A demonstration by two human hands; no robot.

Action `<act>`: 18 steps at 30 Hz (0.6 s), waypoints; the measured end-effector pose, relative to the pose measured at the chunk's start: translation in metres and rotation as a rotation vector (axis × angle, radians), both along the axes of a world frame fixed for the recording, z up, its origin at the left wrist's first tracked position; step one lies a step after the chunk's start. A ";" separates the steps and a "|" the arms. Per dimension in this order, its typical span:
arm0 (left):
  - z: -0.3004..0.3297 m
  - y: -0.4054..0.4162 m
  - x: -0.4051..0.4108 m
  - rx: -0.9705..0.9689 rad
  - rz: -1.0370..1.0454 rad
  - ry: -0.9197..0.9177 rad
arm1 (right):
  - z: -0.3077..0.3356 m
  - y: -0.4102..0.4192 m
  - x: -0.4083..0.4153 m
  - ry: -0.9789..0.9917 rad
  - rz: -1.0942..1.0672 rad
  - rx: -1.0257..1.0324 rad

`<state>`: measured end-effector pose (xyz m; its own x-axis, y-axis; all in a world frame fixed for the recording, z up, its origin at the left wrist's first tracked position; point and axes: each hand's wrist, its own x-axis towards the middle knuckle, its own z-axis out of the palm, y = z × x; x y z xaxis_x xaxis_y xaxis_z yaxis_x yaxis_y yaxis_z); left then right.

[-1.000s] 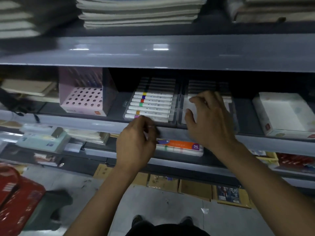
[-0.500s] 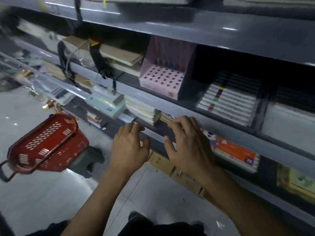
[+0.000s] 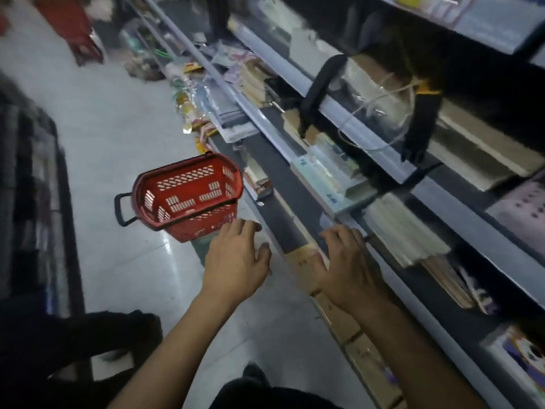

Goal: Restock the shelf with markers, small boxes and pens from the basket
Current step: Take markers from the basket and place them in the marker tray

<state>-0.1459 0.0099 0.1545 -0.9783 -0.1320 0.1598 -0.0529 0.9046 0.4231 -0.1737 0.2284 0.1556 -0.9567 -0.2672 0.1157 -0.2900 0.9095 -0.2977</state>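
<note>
Single head-worn view; looks forward and steeply down along the aisle; shelf [image 3: 339, 119] runs toward 12 o'clock at right; floor [image 3: 118, 119] at 10 o'clock; hands close.

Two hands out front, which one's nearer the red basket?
The left hand. Its open fingertips reach almost to the red basket on the floor, while the right hand, also open and empty, hovers further right by the shelf edge.

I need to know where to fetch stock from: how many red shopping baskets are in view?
1 clear one: the red basket stands on the floor beside the shelving, just beyond the left hand. A blurred red shape at the far top left may be another; I cannot tell.
</note>
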 end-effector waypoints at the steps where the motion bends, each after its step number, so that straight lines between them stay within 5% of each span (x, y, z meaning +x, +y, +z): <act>1: -0.001 -0.019 0.000 0.009 0.032 -0.008 | -0.002 -0.018 -0.009 -0.013 0.028 0.010; 18: -0.041 -0.206 -0.065 0.009 0.386 -0.217 | -0.051 -0.223 -0.158 -0.163 0.341 0.067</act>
<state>-0.2112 -0.1960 0.1138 -0.8677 -0.4948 -0.0467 -0.4748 0.7975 0.3722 -0.3317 0.0051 0.1050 -0.8158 -0.5753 -0.0592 -0.5334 0.7879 -0.3078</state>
